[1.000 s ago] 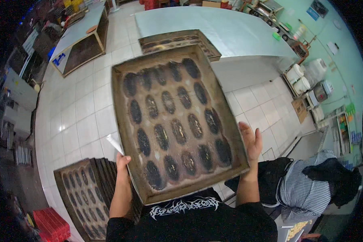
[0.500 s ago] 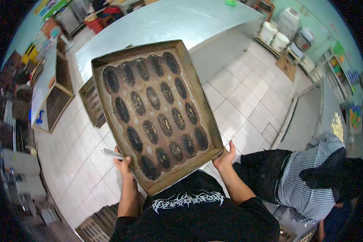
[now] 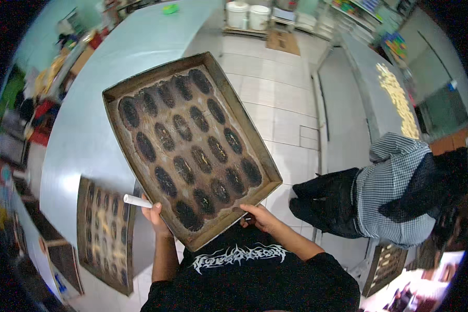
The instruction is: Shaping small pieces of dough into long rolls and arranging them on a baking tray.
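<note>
A worn metal baking tray (image 3: 259,151) with rows of dark oval marks is held tilted in front of me. My left hand (image 3: 157,218) is closed on its lower left edge, along with a white cylindrical tube (image 3: 135,200) sticking out leftward. My right hand (image 3: 259,218) grips the bottom edge near the right corner, thumb on top; a small thing by its fingers is too small to make out. A similar tray (image 3: 127,260) lies on the pale metal table (image 3: 104,78) at lower left.
A co-worker (image 3: 390,192) in a checked top stands at right beside a steel counter (image 3: 348,93) bearing pale pieces (image 3: 398,101). Tiled floor (image 3: 265,78) runs between table and counter. White buckets (image 3: 237,15) and a cardboard sheet (image 3: 283,44) are at the back.
The view has swung rightward, bringing the counter and co-worker further into frame. My right hand has shifted from the tray's right side down to its bottom edge; the tray appears farther left.
</note>
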Demonstrator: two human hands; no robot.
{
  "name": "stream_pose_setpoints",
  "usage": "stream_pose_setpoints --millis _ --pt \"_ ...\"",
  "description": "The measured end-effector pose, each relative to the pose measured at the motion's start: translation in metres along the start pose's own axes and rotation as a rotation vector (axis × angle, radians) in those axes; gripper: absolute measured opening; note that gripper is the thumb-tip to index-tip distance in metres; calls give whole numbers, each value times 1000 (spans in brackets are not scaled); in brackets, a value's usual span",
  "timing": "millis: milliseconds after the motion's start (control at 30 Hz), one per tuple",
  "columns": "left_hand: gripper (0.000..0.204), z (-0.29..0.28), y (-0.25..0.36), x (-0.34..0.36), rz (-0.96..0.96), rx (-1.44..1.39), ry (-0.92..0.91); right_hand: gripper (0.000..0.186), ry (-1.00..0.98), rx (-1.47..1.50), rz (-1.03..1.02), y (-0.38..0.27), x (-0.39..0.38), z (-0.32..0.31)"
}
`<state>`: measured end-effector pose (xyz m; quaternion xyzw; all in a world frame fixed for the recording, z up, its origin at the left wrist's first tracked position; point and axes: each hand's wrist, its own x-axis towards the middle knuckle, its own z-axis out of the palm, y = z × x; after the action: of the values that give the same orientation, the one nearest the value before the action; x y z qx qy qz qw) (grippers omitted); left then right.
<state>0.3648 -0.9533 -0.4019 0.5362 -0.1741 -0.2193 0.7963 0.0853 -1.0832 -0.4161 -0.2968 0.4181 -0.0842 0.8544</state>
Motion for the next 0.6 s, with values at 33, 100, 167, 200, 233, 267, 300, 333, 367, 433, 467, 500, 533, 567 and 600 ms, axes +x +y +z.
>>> stream_pose_setpoints --millis 33,100,167,200,233,267,300,333,367,433,467,500,533,567,600 --pt "59 39 -17 -3 -14 -8 -27 35 11 -24 -9 -15 -2 -35" --pt "62 115 -51 -10 -146 22 -40 32 74 8 -32 -26 -5 -109" --pt "63 172 -84 -12 -166 19 -145 28 88 64 -64 -54 -18 -164" --pt "64 200 -101 -13 -177 18 -229 28 104 76 -72 -67 -22 -192" --pt "65 238 -111 -16 -226 -1 -220 28 93 123 -103 -80 -25 -219" --pt "65 271 -120 -16 -236 -5 -241 29 83 169 -133 -94 -29 -245" --pt "67 300 -128 -13 -253 55 -285 29 99 180 -142 -107 -33 -269" --pt "69 329 -136 -4 -260 116 -329 29 89 249 -135 -123 -33 -289" --pt "69 357 -147 5 -262 114 -346 33 76 318 -127 -140 -30 -307" --pt "75 409 -168 31 -245 74 -364 34 94 355 -174 -174 -16 -333" --pt "75 430 -173 47 -244 77 -381 35 104 384 -210 -192 -5 -341" --pt "77 452 -176 66 -267 90 -417 35 106 395 -222 -211 7 -348" --pt "79 464 -182 74 -300 107 -444 36 125 441 -228 -223 14 -354" --pt "79 474 -193 84 -306 116 -449 37 144 486 -234 -233 21 -360" --pt "80 482 -207 96 -297 155 -422 37 145 498 -232 -242 30 -365"
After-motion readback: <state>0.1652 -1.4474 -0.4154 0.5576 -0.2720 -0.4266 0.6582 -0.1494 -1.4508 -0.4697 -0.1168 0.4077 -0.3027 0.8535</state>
